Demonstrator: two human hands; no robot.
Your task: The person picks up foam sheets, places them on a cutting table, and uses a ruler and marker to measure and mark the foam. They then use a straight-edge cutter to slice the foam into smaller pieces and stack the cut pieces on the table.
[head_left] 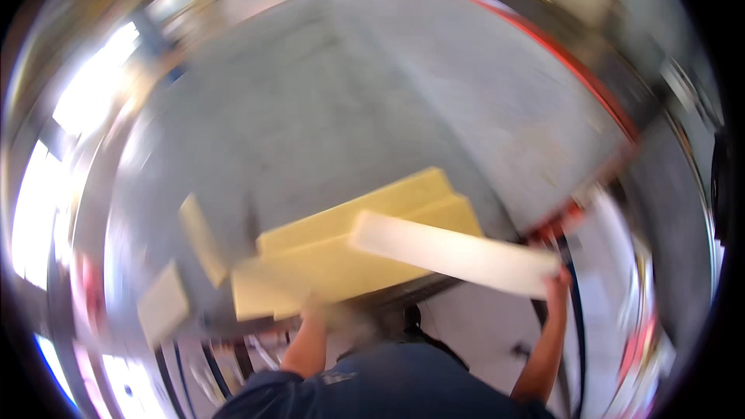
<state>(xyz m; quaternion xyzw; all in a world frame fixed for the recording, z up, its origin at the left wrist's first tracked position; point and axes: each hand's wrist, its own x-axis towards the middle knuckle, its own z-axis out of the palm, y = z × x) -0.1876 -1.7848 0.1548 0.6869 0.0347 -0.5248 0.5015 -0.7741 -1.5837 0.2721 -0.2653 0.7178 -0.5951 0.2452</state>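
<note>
My right hand (557, 283) is closed on one end of a long cream-white strip (458, 252), flat like card or board, too blurred to tell which. The strip slants up to the left, its far end over a small stack of long yellow sheets (349, 221) at the table's near edge. At the near left part of that stack is my left hand (313, 309), smeared by motion. A faint blurred band crosses beside it, and I cannot make out whether its fingers hold anything.
A wide grey table (295, 101) spreads ahead, with a red edge strip (574, 66) along its far right. Left of the stack lie a narrow yellow strip (202, 240) and a pale squarish piece (164, 305). A dark upright post (576, 326) stands beside my right arm.
</note>
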